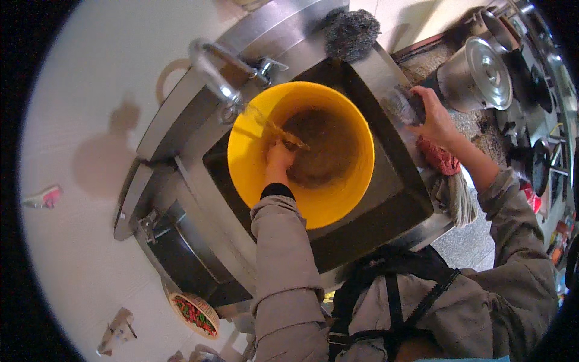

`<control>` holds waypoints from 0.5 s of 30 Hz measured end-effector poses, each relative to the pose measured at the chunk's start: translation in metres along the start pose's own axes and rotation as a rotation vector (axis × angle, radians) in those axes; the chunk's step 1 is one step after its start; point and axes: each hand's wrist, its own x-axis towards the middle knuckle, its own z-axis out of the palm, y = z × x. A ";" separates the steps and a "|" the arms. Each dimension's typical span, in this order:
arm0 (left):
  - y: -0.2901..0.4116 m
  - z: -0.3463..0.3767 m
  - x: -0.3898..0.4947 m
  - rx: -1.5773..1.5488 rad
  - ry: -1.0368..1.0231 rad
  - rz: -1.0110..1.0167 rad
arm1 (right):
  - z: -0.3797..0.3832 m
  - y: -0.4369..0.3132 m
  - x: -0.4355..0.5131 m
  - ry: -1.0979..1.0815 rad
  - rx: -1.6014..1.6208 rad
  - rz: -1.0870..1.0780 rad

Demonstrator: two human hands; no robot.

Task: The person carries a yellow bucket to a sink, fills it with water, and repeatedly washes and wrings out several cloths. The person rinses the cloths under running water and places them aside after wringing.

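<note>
A large yellow plastic bucket [337,212] stands in the stainless-steel sink basin [380,246], with cloudy brown water [323,145] in its bottom. My left hand [279,160] reaches down inside it, close to where a stream of water from the curved chrome faucet [217,77] falls. Its fingers are blurred and partly hidden, so I cannot see whether they hold anything. At the basin's right rim, my right hand [432,113] has its fingers curled around a dark grey, blurred object [405,106], possibly a scourer.
A dark wiry scrubber [353,35] lies on the sink's back corner. Beside my right forearm are a red cloth [438,156] and grey mop-like strands [462,201]. A lidded metal pot [470,79] stands farther right. A second basin [194,253] and a basket of chillies [194,314] are at left.
</note>
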 end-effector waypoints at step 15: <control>0.037 0.074 -0.027 0.430 -0.873 0.556 | -0.020 -0.007 -0.011 0.191 -0.144 -0.047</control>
